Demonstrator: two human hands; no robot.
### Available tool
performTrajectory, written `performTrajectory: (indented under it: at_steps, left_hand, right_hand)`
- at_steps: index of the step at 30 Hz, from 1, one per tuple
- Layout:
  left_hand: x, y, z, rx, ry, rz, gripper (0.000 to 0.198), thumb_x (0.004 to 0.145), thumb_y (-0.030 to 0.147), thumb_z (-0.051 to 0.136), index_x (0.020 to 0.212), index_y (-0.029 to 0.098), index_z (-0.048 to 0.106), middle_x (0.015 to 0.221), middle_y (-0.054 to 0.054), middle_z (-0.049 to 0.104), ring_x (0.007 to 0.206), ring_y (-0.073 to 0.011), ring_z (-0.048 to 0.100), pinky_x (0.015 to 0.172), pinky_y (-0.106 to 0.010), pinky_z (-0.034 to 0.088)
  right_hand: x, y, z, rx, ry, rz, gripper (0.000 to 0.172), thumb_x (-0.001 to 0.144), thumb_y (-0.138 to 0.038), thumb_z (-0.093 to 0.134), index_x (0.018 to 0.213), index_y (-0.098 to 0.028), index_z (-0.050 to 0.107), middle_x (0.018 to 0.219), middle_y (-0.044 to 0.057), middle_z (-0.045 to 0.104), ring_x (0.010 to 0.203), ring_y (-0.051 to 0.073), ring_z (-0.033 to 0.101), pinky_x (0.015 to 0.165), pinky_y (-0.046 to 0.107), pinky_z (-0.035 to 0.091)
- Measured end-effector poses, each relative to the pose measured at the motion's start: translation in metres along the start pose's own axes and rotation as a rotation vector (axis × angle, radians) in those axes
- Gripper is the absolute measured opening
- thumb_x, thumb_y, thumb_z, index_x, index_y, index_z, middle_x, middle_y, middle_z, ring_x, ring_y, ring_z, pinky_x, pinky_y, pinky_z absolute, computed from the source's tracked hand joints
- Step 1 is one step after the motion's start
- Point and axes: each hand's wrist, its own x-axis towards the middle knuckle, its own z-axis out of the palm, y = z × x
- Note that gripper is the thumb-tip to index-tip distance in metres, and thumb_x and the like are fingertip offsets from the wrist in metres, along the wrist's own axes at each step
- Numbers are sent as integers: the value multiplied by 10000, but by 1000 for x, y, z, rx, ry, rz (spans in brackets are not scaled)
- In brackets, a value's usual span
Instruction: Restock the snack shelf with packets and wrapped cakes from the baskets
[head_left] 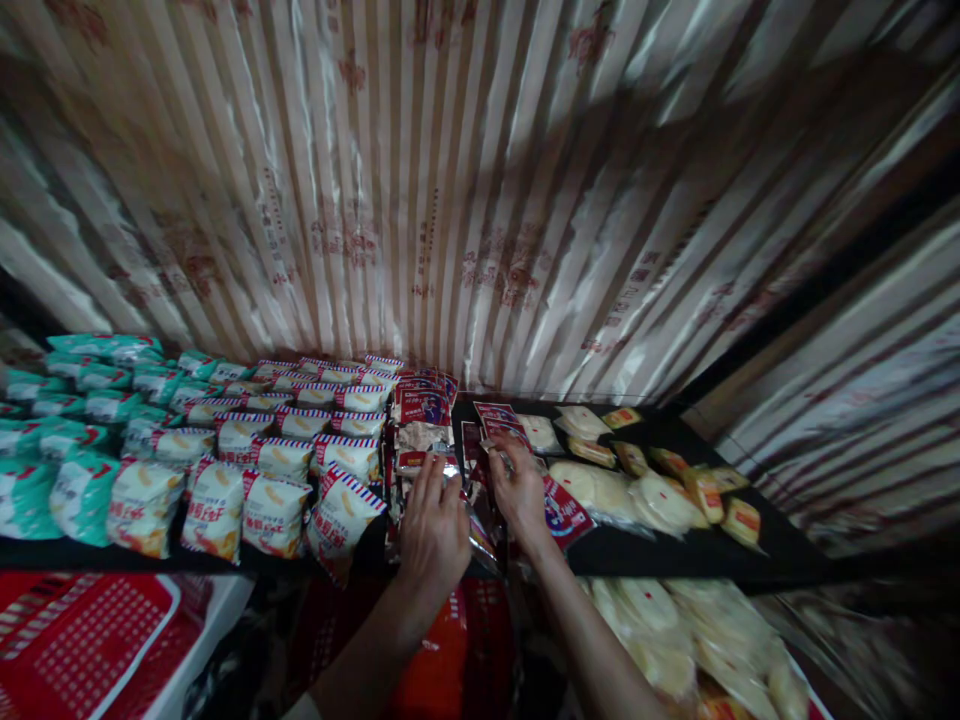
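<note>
My left hand point(433, 520) lies with fingers stretched forward over a column of dark red snack packets point(421, 405) with pale lower panels. A shiny silver-edged packet shows beside its fingertips. My right hand point(519, 490), fingers bent and drawn together, grips the lower edge of another dark red packet point(501, 418) just to the right of that column. Beneath and beside my right wrist a red and blue packet point(564, 512) lies tilted. More dark packets lie between the two hands, partly hidden by them.
Rows of white striped-edge snack bags point(276, 512) and teal bags point(81, 495) fill the left of the black shelf point(787, 540). On its right lie pale flat packs point(596, 488) and small yellow packs point(703, 492). Below are a red basket point(97, 640) and bagged pale packs point(652, 630). Corrugated sheeting point(450, 200) stands behind.
</note>
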Motion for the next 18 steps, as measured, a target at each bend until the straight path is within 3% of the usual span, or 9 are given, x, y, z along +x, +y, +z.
performTrajectory:
  at_steps: [4,8,11,13,16,18]
  left_hand:
    - [-51,22,5,-171,-111,225,399,818,89,352,1143,88,585,1287,-159,539,1282,-256,403,1027,-415,413]
    - [-96,40,7,-342,-321,148,386,785,70,362,1054,111,635,1253,-151,569,1186,-242,513,998,-387,443]
    - [-119,41,12,-496,-412,-70,358,785,95,379,1006,130,659,1266,-156,556,1158,-244,537,997,-379,437]
    - [-128,35,18,-634,-391,-265,312,774,130,437,989,136,662,1202,-161,598,1120,-256,562,994,-396,430]
    - [-130,17,26,-947,-289,-691,271,733,208,559,984,131,626,1059,-162,656,1001,-272,619,932,-417,466]
    - [-124,5,27,-1237,-196,-1020,321,726,246,602,1021,123,572,1065,-177,642,964,-277,637,883,-414,491]
  right_hand:
    - [-40,42,-39,-323,-77,-41,389,775,-443,545,1032,-173,656,1186,149,605,1222,321,438,1025,542,322]
    - [-66,67,-55,-318,-163,-73,452,803,-404,500,1175,-161,581,1261,150,553,1186,302,487,992,514,388]
    - [-68,63,-56,-258,-169,-66,439,818,-395,477,1166,-150,586,1240,158,568,1173,297,504,984,507,404]
    - [-65,51,-54,-224,-137,-46,445,818,-414,477,1133,-127,608,1251,178,555,1201,306,479,1009,510,377]
    - [-63,23,-45,-100,-106,12,459,830,-458,463,1113,-135,623,1288,165,531,1237,289,447,1046,481,340]
    - [-65,4,-35,51,-165,122,472,848,-492,422,1129,-166,616,1237,133,582,1175,263,513,1020,456,376]
